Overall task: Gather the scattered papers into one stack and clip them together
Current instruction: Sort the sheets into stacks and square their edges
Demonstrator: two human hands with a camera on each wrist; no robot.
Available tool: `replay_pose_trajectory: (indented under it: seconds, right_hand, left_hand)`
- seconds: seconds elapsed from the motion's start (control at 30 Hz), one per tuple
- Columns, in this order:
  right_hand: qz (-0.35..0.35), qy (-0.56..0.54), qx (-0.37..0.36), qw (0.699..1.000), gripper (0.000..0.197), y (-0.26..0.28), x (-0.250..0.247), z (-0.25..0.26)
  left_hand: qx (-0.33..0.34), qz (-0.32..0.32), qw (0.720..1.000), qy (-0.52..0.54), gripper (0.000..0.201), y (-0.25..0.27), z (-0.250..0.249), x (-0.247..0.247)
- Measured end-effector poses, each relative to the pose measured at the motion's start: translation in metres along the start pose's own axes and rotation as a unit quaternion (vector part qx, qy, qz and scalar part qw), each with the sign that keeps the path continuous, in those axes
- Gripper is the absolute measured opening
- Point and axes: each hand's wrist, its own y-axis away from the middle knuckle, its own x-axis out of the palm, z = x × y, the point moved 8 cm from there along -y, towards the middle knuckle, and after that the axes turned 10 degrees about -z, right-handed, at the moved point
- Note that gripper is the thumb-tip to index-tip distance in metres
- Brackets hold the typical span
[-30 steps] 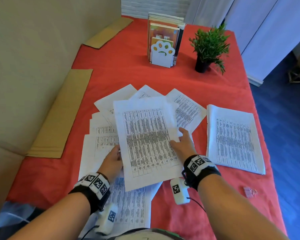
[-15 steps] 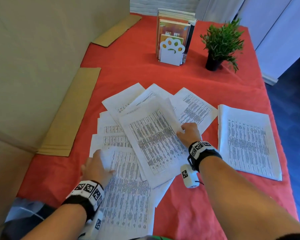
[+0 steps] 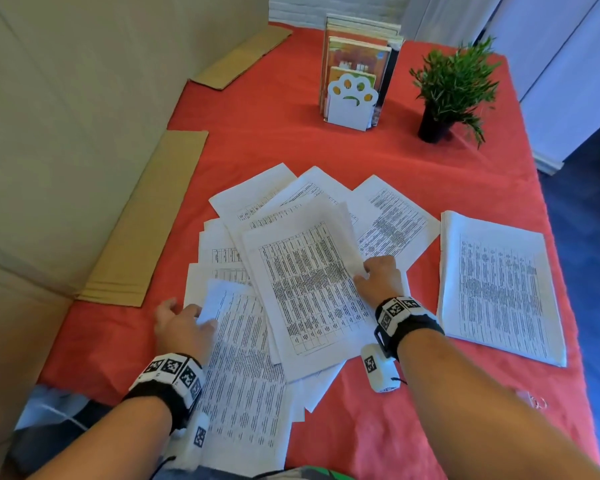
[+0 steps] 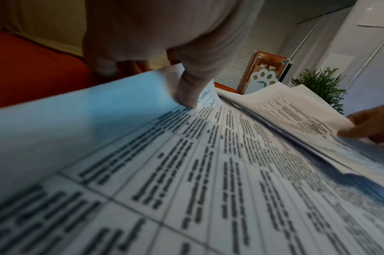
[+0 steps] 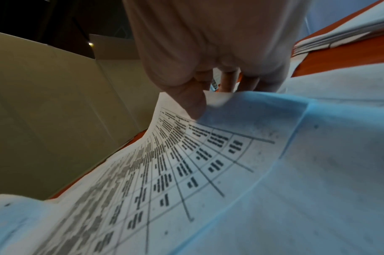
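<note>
Red-clothed worktop (image 3: 326, 147): scattered papers (image 3: 302, 271), separate paper stack (image 3: 499, 289), book holder (image 3: 355, 67), potted plant (image 3: 454, 88), cardboard strips (image 3: 149, 220), binder clip (image 3: 534, 401).

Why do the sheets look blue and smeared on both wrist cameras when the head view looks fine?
Head view: even light, table text on the top sheet readable as rows. Left wrist view: near print blurred, blue cast where the left hand lifts a sheet's edge. Right wrist view: right hand shadows the paper; wide-angle bending fans the table lines.

Bare forearms wear black wristbands (image 3: 407, 322) topped with white square-code markers, white cameras (image 3: 378, 372) hanging beneath.
</note>
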Motion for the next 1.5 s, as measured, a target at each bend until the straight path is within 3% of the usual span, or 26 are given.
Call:
replay_pose_trajectory:
  seconds: [0.13, 0.3, 0.4, 0.53, 0.6, 0.63, 0.7, 0.77, 0.9, 1.03, 1.1, 1.17, 1.23, 1.3, 1.37, 1.43, 1.5]
  right_hand:
    - [0.022, -0.077, -0.005, 0.997, 0.021, 0.011, 0.013, 0.003]
    - [0.047, -0.009, -0.024, 0.999, 0.009, 0.026, 0.018, 0.006]
    - [0.061, -0.023, -0.021, 0.998, 0.013, 0.029, 0.015, 0.001]
    - [0.064, -0.015, -0.023, 0.998, 0.023, 0.035, 0.013, -0.010]
    - [0.087, -0.017, -0.036, 0.995, 0.020, 0.041, 0.018, -0.007]
    - [0.089, -0.036, -0.036, 0.995, 0.020, 0.042, 0.019, -0.006]
    - [0.054, -0.096, -0.012, 0.994, 0.020, 0.038, 0.013, -0.005]
    - [0.003, -0.109, 0.012, 0.994, 0.037, 0.029, 0.004, -0.011]
    - [0.004, -0.130, 0.039, 0.991, 0.056, 0.015, -0.001, -0.012]
    - [0.004, -0.166, 0.059, 0.984, 0.054, -0.014, -0.001, -0.010]
    - [-0.007, -0.219, 0.097, 0.971, 0.057, -0.027, -0.002, -0.013]
    - [-0.031, -0.251, 0.154, 0.955, 0.051, -0.034, -0.005, -0.018]
    - [-0.040, -0.216, 0.199, 0.955, 0.052, -0.037, -0.004, -0.023]
    - [-0.005, -0.127, 0.162, 0.978, 0.056, -0.037, -0.002, -0.011]
    - [0.053, -0.052, 0.072, 0.995, 0.055, -0.030, 0.006, 0.008]
    - [0.108, 0.061, -0.020, 0.992, 0.051, -0.017, 0.019, 0.021]
    - [0.117, 0.098, -0.059, 0.987, 0.045, -0.010, 0.023, 0.020]
  left_hand:
    - [0.025, 0.025, 0.999, 0.041, 0.033, 0.012, -0.013, 0.011]
    - [0.087, 0.056, 0.992, 0.071, 0.025, 0.031, -0.036, 0.024]
    - [0.051, 0.056, 0.984, 0.159, 0.012, 0.027, -0.041, 0.021]
    - [-0.054, 0.083, 0.959, 0.267, 0.025, 0.016, -0.044, 0.031]
    - [-0.057, 0.108, 0.961, 0.250, 0.023, 0.013, -0.049, 0.037]
    - [-0.036, 0.119, 0.969, 0.214, 0.035, 0.012, -0.051, 0.039]
    - [0.001, 0.127, 0.978, 0.167, 0.044, 0.010, -0.055, 0.039]
    - [0.007, 0.130, 0.979, 0.154, 0.045, 0.008, -0.052, 0.038]
    - [-0.001, 0.123, 0.980, 0.156, 0.061, 0.003, -0.042, 0.029]
    - [-0.013, 0.138, 0.975, 0.176, 0.054, -0.012, -0.014, 0.025]
    - [-0.014, 0.144, 0.972, 0.184, 0.059, -0.015, -0.008, 0.018]
    - [-0.017, 0.138, 0.969, 0.205, 0.046, -0.016, -0.005, 0.011]
    - [-0.023, 0.121, 0.969, 0.213, 0.041, -0.015, -0.002, 0.004]
    - [-0.026, 0.104, 0.970, 0.220, 0.039, -0.018, 0.003, -0.002]
    - [-0.045, 0.083, 0.970, 0.226, 0.045, -0.030, 0.018, -0.004]
    - [-0.066, 0.053, 0.966, 0.243, 0.048, -0.041, 0.028, -0.012]
    - [-0.084, 0.023, 0.963, 0.254, 0.044, -0.052, 0.034, -0.019]
